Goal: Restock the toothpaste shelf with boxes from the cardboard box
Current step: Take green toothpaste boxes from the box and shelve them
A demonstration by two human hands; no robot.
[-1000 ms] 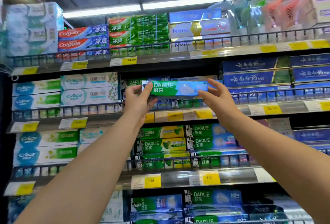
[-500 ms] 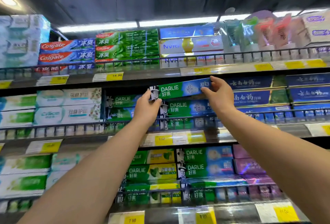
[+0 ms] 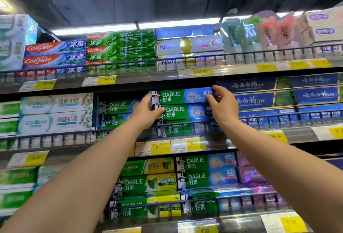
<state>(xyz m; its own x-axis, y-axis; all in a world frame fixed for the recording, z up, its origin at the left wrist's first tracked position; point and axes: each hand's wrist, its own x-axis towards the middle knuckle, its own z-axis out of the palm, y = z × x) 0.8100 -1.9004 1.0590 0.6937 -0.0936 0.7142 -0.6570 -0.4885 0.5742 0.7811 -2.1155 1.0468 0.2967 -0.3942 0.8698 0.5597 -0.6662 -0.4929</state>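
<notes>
Left hand (image 3: 146,111) grasps Darlie box (image 3: 182,96) left end; right hand (image 3: 223,105) pinches right end; box apparently atop stack.

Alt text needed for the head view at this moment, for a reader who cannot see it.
Two bare hands, left hand and right hand, hold the ends of a long green-and-blue Darlie toothpaste box, setting it atop a stack of matching Darlie boxes on a wire-railed store shelf. Yellow price tags line the shelf edges.
</notes>
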